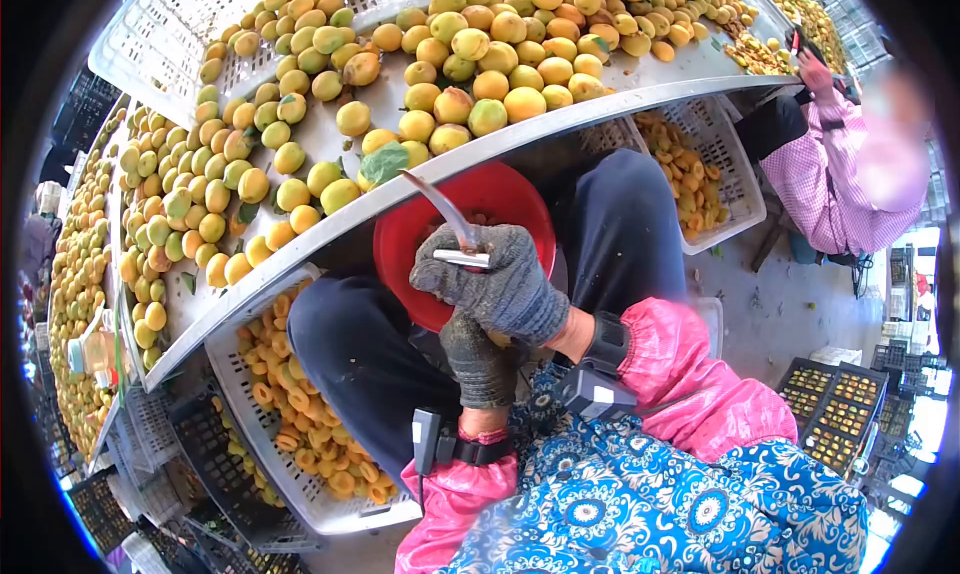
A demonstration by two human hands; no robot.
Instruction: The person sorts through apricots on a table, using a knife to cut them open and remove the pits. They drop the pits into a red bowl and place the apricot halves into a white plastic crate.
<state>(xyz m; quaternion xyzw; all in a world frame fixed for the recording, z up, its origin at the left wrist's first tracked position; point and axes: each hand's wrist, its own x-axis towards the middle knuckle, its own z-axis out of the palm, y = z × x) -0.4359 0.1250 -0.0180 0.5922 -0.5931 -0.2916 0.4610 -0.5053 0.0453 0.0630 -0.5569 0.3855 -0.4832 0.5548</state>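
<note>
My right hand (515,279), in a grey knitted glove, is closed around a knife with a curved blade (445,209). A short silver metal tube (462,259) shows at the base of the blade. Below it, my left hand (478,362), gloved too, is partly covered by the right hand; its fingers are hidden, so what they hold cannot be seen. Both hands are over the near side of a red bucket (400,234) between my knees. Small dark bits show inside the bucket.
A metal-edged table (590,106) heaped with whole apricots (490,84) stands ahead. Crates of split apricots sit at my left (345,509) and under the table at right (697,232). A person in pink checks (835,179) sits at right. Black trays (832,411) stand behind.
</note>
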